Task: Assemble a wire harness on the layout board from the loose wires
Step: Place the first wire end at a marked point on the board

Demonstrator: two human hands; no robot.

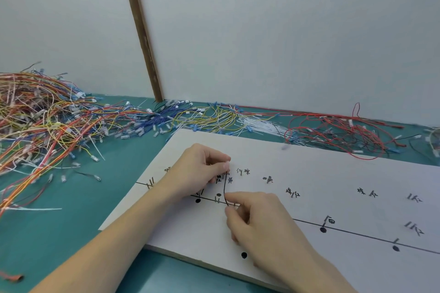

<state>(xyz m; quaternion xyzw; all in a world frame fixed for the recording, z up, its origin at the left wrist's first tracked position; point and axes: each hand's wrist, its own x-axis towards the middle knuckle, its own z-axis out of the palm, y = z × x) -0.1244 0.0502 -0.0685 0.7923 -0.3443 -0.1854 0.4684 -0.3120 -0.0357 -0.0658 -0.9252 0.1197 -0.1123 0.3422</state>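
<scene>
A teal work surface (59, 233) fills the lower left, backed by a pale wall w/ a wooden strip (140, 31) leaning against it. On the surface lies the white layout board (333, 173), angled, w/ a black line drawn along it, black dots, short upright pins and handwritten marks beside them.

At left a large tangled heap of loose wires (42, 121) is piled: orange, yellow, red, white, blue, most w/ small clear or blue connectors. A thinner spread is strung along the wall edge behind the board, incl. a blue/yellow cluster (190, 116), a fan of white wires (262, 125) and a red/black tangle (333, 135) at right, just beyond the board's far edge.

Both forearms reach in from the bottom. The left hand (202, 169) is rested on the board's left part, fingers curled, thumb and forefinger pinching the upper end of a thin black wire (224, 188) near the pins. The right hand (257, 219) sits just below and right of it, fingers curled, fingertips pinching the same wire's lower end at approx. the drawn line. The wire is run in a short curve btwn the two hands, over the board.
</scene>
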